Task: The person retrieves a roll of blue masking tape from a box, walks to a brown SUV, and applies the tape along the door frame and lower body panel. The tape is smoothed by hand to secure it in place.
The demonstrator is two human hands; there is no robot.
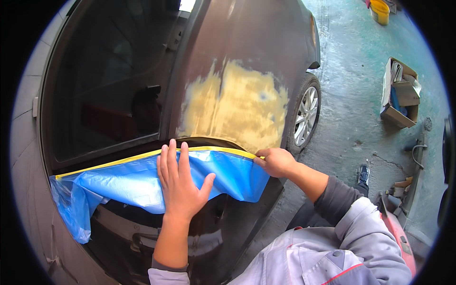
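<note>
A strip of yellow masking tape [109,163] runs across a dark car, with blue masking film [121,187] hanging in folds from it. My left hand [179,190] lies over the film, its fingers stretched out and their tips reaching across the tape. At the tape's right end my right hand [278,163] is closed in a pinch on it. Just beyond the tape, a sanded patch of yellowish filler [251,104] covers part of the brown body panel [247,33]. Left of that panel is a dark glass pane [109,85].
A wheel with a silver rim [306,114] stands at the panel's right. An open cardboard box [401,114] with papers sits on the greenish floor. Farther off is a yellow bucket [379,12]. A red object [399,237] lies behind my right arm.
</note>
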